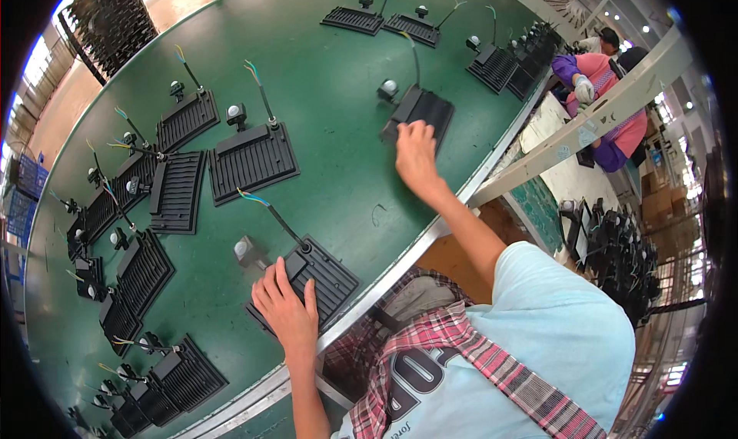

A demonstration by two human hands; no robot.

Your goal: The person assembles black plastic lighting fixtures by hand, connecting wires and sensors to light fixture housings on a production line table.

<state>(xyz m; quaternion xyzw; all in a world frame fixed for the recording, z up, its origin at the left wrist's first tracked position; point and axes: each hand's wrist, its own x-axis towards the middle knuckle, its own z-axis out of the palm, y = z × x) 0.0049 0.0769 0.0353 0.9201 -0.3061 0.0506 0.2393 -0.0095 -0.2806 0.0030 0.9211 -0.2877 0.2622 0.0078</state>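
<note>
A green table (346,174) is being worked at in a factory hall. The near housing (330,277) is being part-covered by the left hand (288,307), fingers spread; the far housing (432,110) is being touched at its near end by the right hand (417,153), fingers curled, grip unclear. Ribbed black plates (254,162) nearby are being topped by white-domed sensors (236,114).

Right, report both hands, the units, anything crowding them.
Left hand on nearer black unit. Right hand at farther unit; grips unclear. More finned units spread leftward on green table.
</note>
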